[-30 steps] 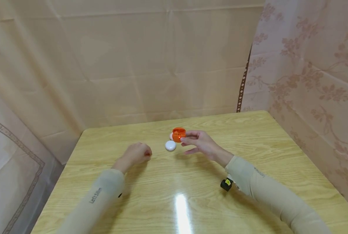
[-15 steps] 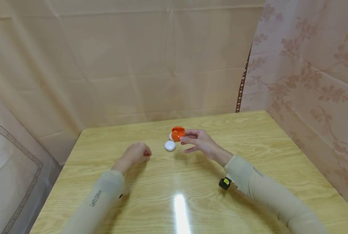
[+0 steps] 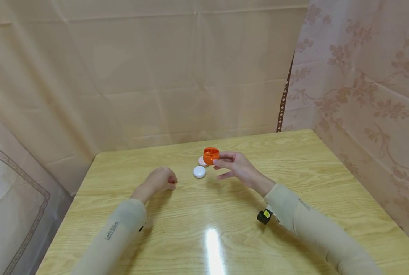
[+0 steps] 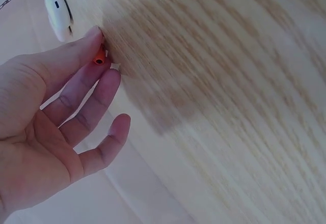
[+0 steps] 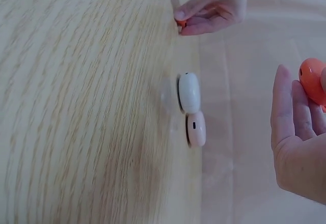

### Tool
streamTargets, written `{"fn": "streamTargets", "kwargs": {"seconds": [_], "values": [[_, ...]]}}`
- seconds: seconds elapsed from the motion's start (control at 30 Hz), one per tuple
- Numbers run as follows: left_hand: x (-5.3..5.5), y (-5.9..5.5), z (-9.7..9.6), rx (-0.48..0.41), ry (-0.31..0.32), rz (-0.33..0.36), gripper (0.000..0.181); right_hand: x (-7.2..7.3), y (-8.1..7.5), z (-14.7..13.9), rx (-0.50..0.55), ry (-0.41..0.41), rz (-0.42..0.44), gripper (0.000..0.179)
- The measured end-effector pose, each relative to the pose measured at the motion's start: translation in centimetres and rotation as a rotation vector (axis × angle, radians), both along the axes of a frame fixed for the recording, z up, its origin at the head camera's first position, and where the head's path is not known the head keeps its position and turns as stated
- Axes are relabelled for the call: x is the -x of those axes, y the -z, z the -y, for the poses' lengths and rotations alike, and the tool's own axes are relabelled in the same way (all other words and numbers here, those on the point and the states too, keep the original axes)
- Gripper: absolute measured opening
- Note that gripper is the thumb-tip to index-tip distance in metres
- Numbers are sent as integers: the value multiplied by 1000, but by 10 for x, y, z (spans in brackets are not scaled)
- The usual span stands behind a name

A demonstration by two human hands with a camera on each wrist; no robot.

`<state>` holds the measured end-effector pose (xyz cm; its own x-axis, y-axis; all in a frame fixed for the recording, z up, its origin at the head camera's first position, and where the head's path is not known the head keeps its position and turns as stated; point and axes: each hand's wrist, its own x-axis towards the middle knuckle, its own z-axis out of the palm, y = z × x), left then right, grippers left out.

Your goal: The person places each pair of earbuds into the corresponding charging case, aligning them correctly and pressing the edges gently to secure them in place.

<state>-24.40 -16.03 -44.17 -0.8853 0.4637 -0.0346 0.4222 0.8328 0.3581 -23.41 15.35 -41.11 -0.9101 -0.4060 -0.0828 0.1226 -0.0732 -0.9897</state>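
Observation:
My right hand (image 3: 236, 168) grips an orange earbud case (image 3: 211, 156) by its side, thumb in front, with the lid raised. In the right wrist view the orange case (image 5: 312, 81) shows at the right edge, partly cut off. To the left, my left hand (image 3: 160, 180) pinches a small orange earbud (image 4: 100, 57) between thumb and fingertips, low over the table. Its dark round end faces the left wrist camera. Between the hands lies a white rounded case (image 3: 199, 172), lid down. Just behind it is a pale pink case (image 3: 202, 161), partly hidden by the orange one.
The wooden table (image 3: 204, 214) reaches back to a beige curtain (image 3: 149, 76), with a flowered curtain (image 3: 369, 95) along the right. A black wrist camera (image 3: 264, 217) hangs under the right sleeve, low over the table.
The orange case has risen slightly and shifted a little right, so more of the pink case shows. The left hand with the earbud stays nearly in place.

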Motion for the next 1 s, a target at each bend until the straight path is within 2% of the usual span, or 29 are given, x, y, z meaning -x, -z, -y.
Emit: {"fn": "streamTargets", "kwargs": {"seconds": [0.27, 0.37, 0.47, 0.6, 0.73, 1.0], "values": [[0, -2, -2, 9, 4, 0, 13, -1, -4, -6, -44, 6, -5, 48], [-1, 1, -1, 40, 49, -76, 8, 0, -4, -6, -52, 12, -1, 48], [-1, 7, 1, 64, 102, -183, 5, 0, -5, -6, -53, 10, 4, 45], [-2, 14, 5, 44, 110, -261, 5, 0, -5, -5, -58, 5, 5, 43], [-3, 16, 6, 3, 96, -283, 5, 0, -6, -4, -61, 0, -2, 43], [-4, 12, 9, -27, 94, -293, 12, -1, -8, -2, -75, 1, -4, 44]]}}
